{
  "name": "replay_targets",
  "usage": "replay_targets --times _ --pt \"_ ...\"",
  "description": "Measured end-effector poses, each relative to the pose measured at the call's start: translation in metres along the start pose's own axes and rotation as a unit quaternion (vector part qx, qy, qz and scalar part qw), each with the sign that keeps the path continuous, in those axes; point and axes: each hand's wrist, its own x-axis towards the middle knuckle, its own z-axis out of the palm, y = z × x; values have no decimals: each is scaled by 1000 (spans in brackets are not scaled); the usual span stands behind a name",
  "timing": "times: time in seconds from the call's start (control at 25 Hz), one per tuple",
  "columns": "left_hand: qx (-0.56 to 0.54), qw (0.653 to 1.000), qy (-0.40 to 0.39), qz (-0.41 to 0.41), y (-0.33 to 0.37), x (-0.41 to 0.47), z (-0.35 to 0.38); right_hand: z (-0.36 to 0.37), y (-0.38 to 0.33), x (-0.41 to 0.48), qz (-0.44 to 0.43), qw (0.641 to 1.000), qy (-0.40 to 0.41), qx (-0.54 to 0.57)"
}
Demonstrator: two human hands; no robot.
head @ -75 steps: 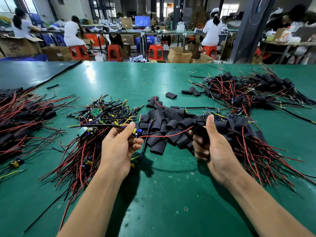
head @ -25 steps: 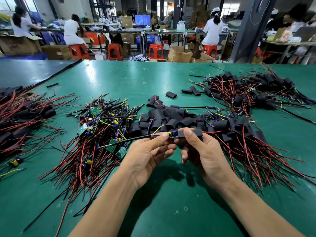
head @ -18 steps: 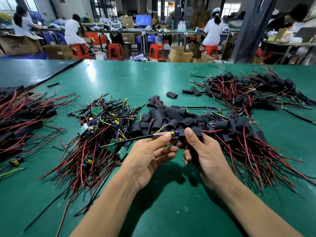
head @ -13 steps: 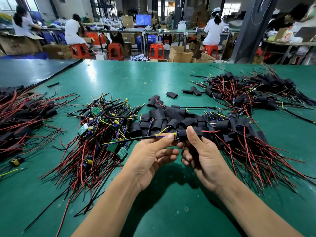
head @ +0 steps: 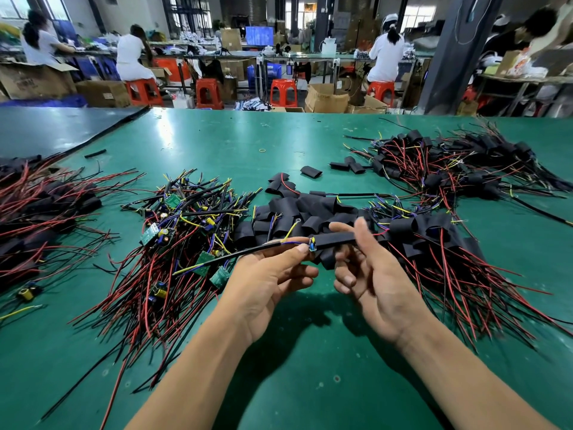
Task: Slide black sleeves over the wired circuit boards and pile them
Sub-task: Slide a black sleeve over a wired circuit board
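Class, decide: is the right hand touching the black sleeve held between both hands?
Touching. The head view shows the right hand pinching the black sleeve: its thumb crosses the sleeve's right end, with fingers curled beneath.

Green table [head: 217, 144] is seen across the foreground; a dark surface [head: 55, 131] is butted against it at far left. Behind, a row of workbenches [head: 235, 55] is occupied by seated persons in white [head: 130, 57]. Red plastic stools [head: 282, 92] and open cardboard boxes [head: 325, 99] are scattered on the floor between. A lit blue screen [head: 259, 35] is placed mid-rear, a dark pillar [head: 455, 51] at right. Daylight is admitted through rear windows [head: 305, 10]; glare is reflected off the tabletop.
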Motion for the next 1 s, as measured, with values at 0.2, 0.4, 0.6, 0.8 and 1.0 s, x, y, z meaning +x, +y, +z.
replay_targets --times 0.2,0.4,0.6,0.8,1.0 --pt "9 1000 15 9 -3 -1 1 3 1 -2 8 1000 -3 -10" --pt "-7 1000 15 7 -4 -1 2 2 3 -2 37 999 -26 -4" --pt "6 1000 -2 -6 2 0 -2 -1 4 -1 65 996 -58 -29" --pt "9 1000 -10 -14 5 -1 -4 -3 4 -1 76 993 -74 -47" --pt "14 999 -33 -10 11 -1 -6 -9 -9 -7 111 982 -120 -99"
